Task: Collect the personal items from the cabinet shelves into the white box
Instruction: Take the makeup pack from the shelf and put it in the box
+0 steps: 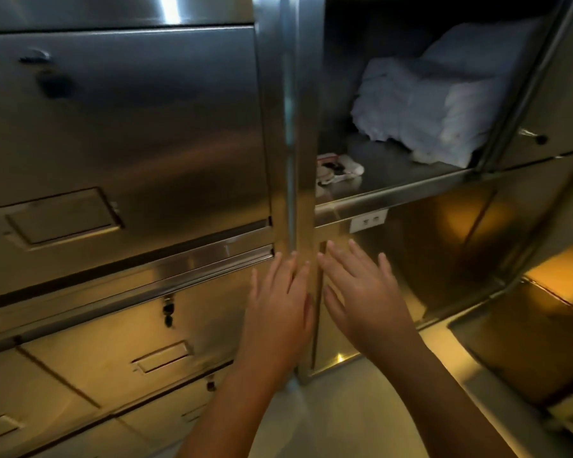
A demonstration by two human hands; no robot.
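Note:
A steel cabinet stands open on the right, its shelf (394, 190) at mid height. On the shelf lies a stack of folded white towels (437, 104), and near its left front corner a small cluster of personal items (336, 170), white and red with dark bits. Below the shelf, my left hand (278, 309) and my right hand (361, 292) are raised side by side with straight spread fingers, empty, in front of the cabinet's vertical post (295, 160). No white box is in view.
Closed steel doors with recessed handles (60, 216) and keyed locks (168, 310) fill the left. A small white label (368, 220) sits under the shelf edge. At the right, an open steel door (543, 94) and a lower steel surface (526, 342) with yellow reflections.

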